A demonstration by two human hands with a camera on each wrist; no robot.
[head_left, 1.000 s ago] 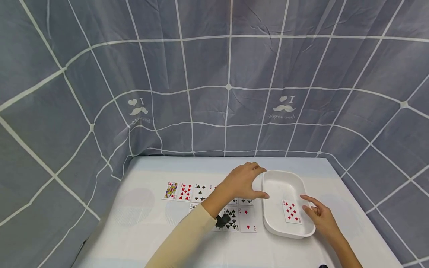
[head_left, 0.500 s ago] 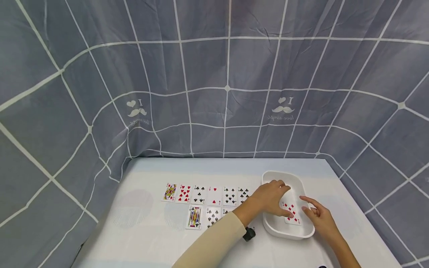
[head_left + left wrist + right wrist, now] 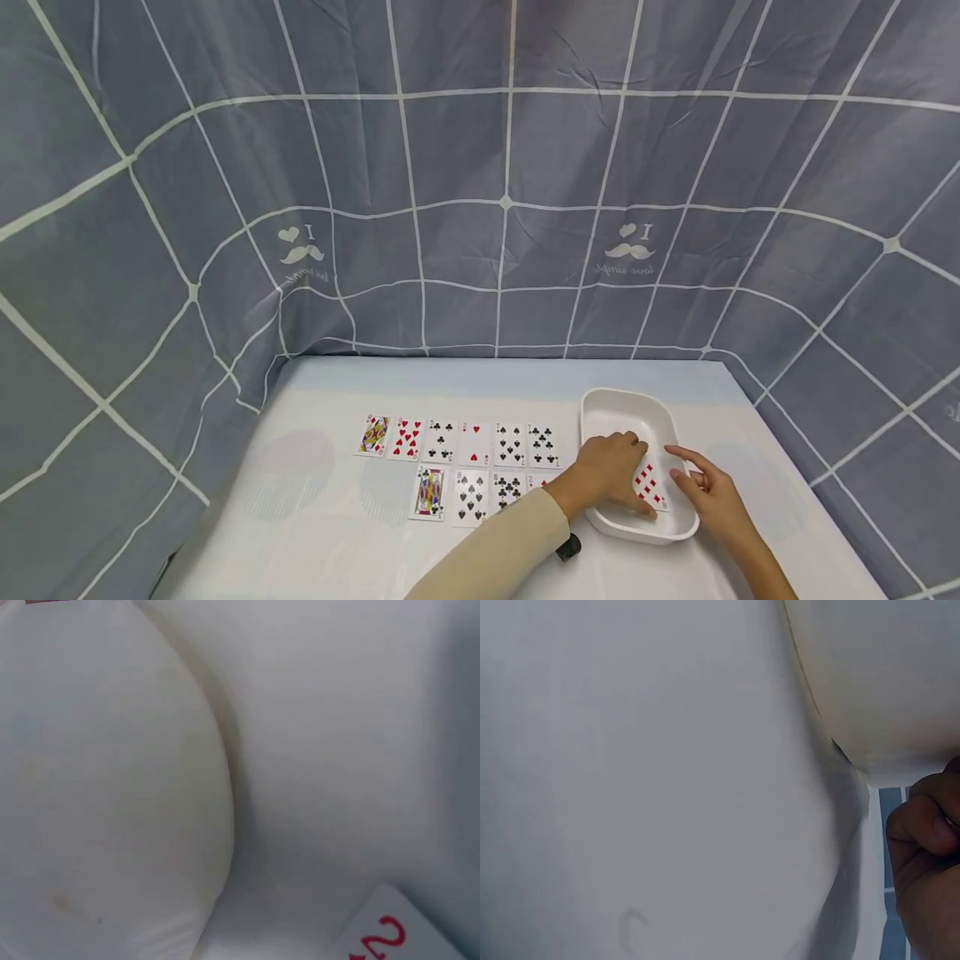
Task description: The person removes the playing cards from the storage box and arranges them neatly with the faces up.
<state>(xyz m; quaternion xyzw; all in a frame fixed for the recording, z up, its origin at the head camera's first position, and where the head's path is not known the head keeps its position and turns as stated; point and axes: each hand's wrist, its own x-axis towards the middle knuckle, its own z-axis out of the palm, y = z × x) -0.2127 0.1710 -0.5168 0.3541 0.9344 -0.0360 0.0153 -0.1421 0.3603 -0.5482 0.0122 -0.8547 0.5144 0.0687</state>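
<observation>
My left hand (image 3: 617,468) reaches over the left rim into a white tray (image 3: 652,540). Its fingers arch down beside an eight of diamonds card (image 3: 649,487) lying on the tray's bottom, and the thumb is at the card's near edge. The hand covers the card's left part. At the tray's right rim, my right hand (image 3: 712,493) stays with index finger and thumb stretched out and apart over the rim. Its other fingers bend in, as the right wrist view shows. A two of diamonds card (image 3: 391,930) peeks into the left wrist view beside the tray's wall.
Left of the tray, two rows of face-up cards lie on the white table (image 3: 315,533), among them a jack of clubs (image 3: 429,493) and a two of hearts (image 3: 474,444). A grey checked curtain (image 3: 450,250) encloses the back and sides.
My left hand has moved from the tray's left edge rightward and down into the tray, over the card. The right hand stays by the right rim. The head view has shifted slightly.
</observation>
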